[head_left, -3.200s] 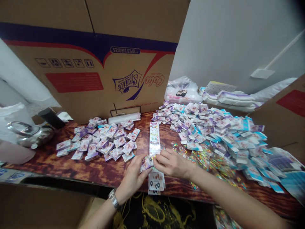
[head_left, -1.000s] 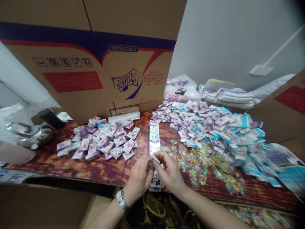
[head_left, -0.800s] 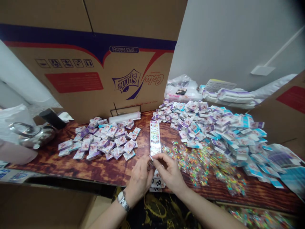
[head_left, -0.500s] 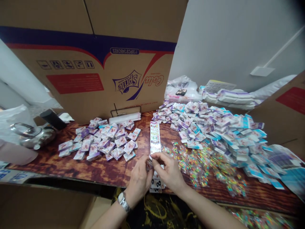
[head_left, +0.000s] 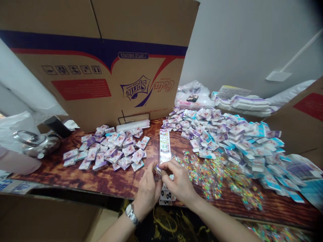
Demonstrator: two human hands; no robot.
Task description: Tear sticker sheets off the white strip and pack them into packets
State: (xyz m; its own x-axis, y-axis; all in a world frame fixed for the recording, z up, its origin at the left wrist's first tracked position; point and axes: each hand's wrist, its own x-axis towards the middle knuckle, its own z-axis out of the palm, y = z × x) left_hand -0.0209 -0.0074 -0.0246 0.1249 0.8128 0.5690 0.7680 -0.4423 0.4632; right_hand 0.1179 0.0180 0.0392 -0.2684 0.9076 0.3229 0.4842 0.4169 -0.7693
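Low at the centre of the table, my left hand (head_left: 148, 185) is closed around a small printed cardboard box (head_left: 156, 172), mostly hidden by the fingers. My right hand (head_left: 178, 179) pinches the upper edge of the same box with thumb and forefinger. Beneath both hands lies a long white strip of stickers (head_left: 165, 148) with rows of colourful prints, and sheets with black marks show at its near end. To the right of my right hand spread small clear packets of coloured candy (head_left: 209, 174).
Small boxes form a pile (head_left: 111, 148) on the left and a larger heap (head_left: 234, 134) on the right. A big carton (head_left: 83, 111) stands behind. A metal kettle (head_left: 41, 144) and a pink container (head_left: 19, 161) are at far left. Plastic bags (head_left: 194, 94) lie at the back.
My fingers have shifted slightly at the box's top edge, while both hands stay in nearly the same place. The view has moved very slightly; the piles look the same.
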